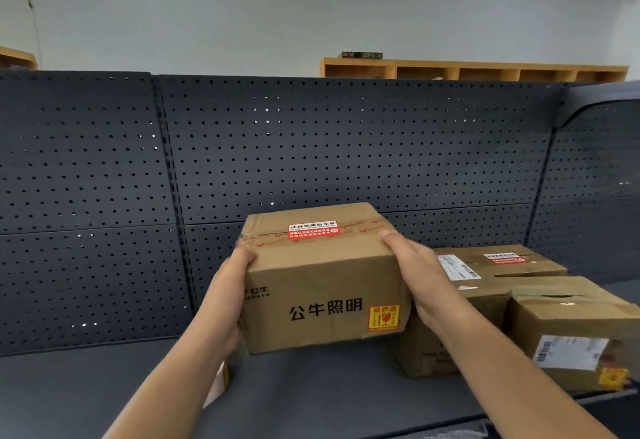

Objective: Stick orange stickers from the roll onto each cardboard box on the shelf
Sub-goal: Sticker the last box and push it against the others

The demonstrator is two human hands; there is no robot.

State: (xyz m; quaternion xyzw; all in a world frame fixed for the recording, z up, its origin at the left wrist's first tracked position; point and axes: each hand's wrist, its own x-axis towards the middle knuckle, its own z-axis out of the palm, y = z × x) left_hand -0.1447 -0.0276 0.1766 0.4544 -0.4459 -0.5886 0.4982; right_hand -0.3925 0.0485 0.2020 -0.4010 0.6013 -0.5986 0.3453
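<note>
I hold a cardboard box (322,286) with black printed characters between both hands, over the dark shelf (104,390). An orange sticker (382,317) sits at the lower right of its front face, and a red-and-white label is on top. My left hand (228,296) grips the box's left side with the thumb on the top edge. My right hand (420,279) grips the right side, one fingertip on the top edge. The sticker roll (221,381), white with an orange edge, lies on the shelf, mostly hidden under my left forearm.
Two more cardboard boxes stand on the shelf to the right: a near one (575,328) with a white label and an orange sticker (613,378), and a rear one (498,262). A dark pegboard (311,148) backs the shelf. Wooden cubbies (485,70) show beyond.
</note>
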